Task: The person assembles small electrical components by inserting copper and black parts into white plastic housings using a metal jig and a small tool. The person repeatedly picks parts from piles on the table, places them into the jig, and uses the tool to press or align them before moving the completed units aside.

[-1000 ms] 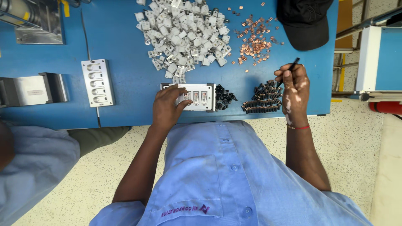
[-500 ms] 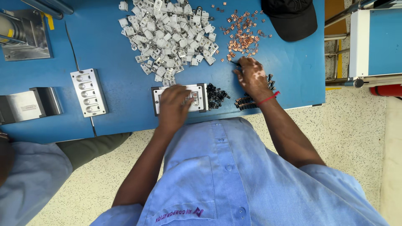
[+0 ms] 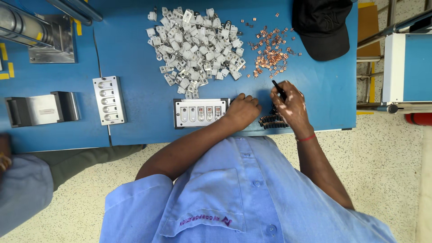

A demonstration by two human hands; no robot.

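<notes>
Now the right hand (image 3: 290,104) has come down from the raised spot it held a second ago and sits over the row of small dark parts (image 3: 272,120) at the counter (image 3: 144,92) edge, fingers pinched on a thin black tool (image 3: 278,89). Meanwhile the left hand (image 3: 243,109) has slid off the face of the white fixture block (image 3: 200,112) to its right end, curled fingers touching that end; whether they grip anything I cannot tell. Beyond lie white clips (image 3: 198,42) and copper bits (image 3: 270,56), untouched.
</notes>
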